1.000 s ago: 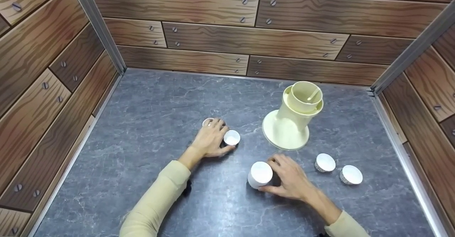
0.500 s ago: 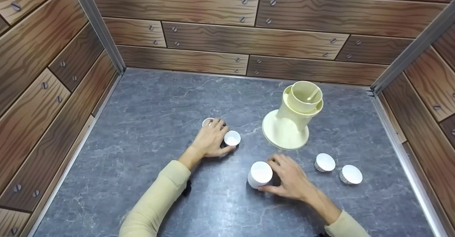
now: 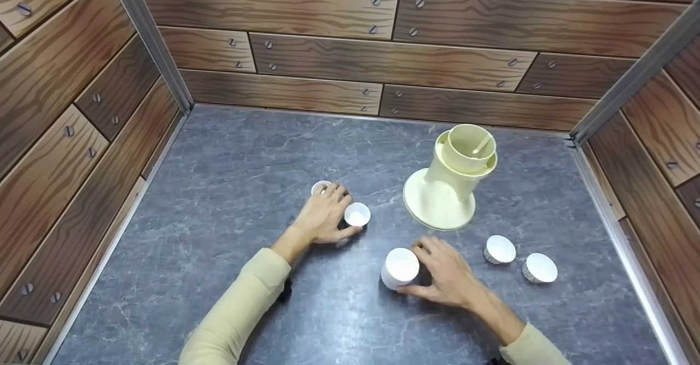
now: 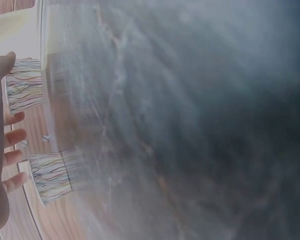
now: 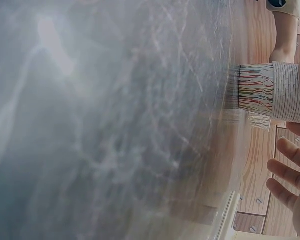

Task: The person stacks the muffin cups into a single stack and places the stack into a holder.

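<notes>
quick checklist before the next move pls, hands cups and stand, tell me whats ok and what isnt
1. Left hand around the near cup: ok, the cup sits between thumb and fingers.
2. Right hand on the cup stack: ok, the stack is held upright.
3. Far cup free of the left fingers: cannot tell, they are very close.
4. Inner cup and outer cup, to the right of the right hand, upright and apart: ok.
5. Cream stand untouched by either hand: ok.
6. A hand free for something else: not ok, both are occupied.
</notes>
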Motion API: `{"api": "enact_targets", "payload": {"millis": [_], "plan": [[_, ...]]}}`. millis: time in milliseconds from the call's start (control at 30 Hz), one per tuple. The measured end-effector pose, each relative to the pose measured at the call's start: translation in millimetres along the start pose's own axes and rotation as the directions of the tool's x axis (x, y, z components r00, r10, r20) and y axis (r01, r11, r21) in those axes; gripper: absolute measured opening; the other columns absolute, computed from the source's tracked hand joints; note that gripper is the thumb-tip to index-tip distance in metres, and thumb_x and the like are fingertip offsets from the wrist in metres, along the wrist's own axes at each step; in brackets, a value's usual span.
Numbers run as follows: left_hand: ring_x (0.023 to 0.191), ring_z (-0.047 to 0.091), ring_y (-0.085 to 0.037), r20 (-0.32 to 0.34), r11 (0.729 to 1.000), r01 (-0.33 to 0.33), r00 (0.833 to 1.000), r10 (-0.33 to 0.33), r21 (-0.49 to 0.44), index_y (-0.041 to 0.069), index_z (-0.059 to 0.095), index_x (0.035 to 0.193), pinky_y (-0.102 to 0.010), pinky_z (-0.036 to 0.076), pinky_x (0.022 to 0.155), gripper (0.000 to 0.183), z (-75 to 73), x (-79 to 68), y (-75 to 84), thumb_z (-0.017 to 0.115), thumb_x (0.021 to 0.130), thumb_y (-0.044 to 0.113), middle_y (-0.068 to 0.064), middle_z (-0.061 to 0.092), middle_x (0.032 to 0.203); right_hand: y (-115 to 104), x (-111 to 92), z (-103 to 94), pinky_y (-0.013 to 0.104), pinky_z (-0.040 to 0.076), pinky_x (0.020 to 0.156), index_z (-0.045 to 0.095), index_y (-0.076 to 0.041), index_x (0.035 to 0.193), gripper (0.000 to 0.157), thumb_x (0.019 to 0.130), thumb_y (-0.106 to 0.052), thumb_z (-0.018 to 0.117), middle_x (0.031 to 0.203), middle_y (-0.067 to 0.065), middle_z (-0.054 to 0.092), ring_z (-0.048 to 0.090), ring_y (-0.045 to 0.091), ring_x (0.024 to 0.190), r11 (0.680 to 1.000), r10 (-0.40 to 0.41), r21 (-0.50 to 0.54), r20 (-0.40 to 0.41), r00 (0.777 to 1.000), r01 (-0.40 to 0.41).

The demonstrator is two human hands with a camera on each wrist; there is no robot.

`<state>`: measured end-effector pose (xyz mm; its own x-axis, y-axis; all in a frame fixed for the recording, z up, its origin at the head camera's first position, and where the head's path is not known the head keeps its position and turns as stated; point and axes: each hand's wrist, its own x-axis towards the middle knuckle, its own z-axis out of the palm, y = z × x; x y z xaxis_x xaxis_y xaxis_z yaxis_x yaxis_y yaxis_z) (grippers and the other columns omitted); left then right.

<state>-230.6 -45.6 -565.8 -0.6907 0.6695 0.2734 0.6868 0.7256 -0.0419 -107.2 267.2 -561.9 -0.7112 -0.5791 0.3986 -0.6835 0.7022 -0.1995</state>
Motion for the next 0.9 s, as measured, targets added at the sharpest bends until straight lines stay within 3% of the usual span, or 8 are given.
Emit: {"api": "enact_targets", "payload": {"millis": [567,900], "plan": [[0.119,0.061,-0.028,-0.026,1.0,-0.015,1.0,0.014,-0.022,0.014,0.067,0.12,-0.048,0.052,0.101,0.068,-10.1,-9.5,7.0,0.055,0.093,0.075,-0.008,0.066,0.125,0.5,0.5,1.2,0.035,0.054,0.082,0.071,-0.016,0.112,0.067,0.074,-0.069,0.085,0.108,-0.001,0.065,0.06,0.015,0.096,1.0,-0.018,-0.008,-0.019,1.0,0.018],[0.116,0.061,-0.026,-0.073,0.999,-0.044,0.996,0.042,-0.024,0.016,0.067,0.117,-0.044,0.051,0.098,0.064,-18.4,-13.4,14.6,0.06,0.091,0.074,-0.006,0.066,0.122,0.0,0.5,1.2,0.036,0.056,0.084,0.071,-0.016,0.114,0.068,0.072,-0.067,0.087,0.11,-0.001,0.065,0.061,0.015,0.098,1.0,-0.005,-0.007,-0.007,1.0,0.005]]}}
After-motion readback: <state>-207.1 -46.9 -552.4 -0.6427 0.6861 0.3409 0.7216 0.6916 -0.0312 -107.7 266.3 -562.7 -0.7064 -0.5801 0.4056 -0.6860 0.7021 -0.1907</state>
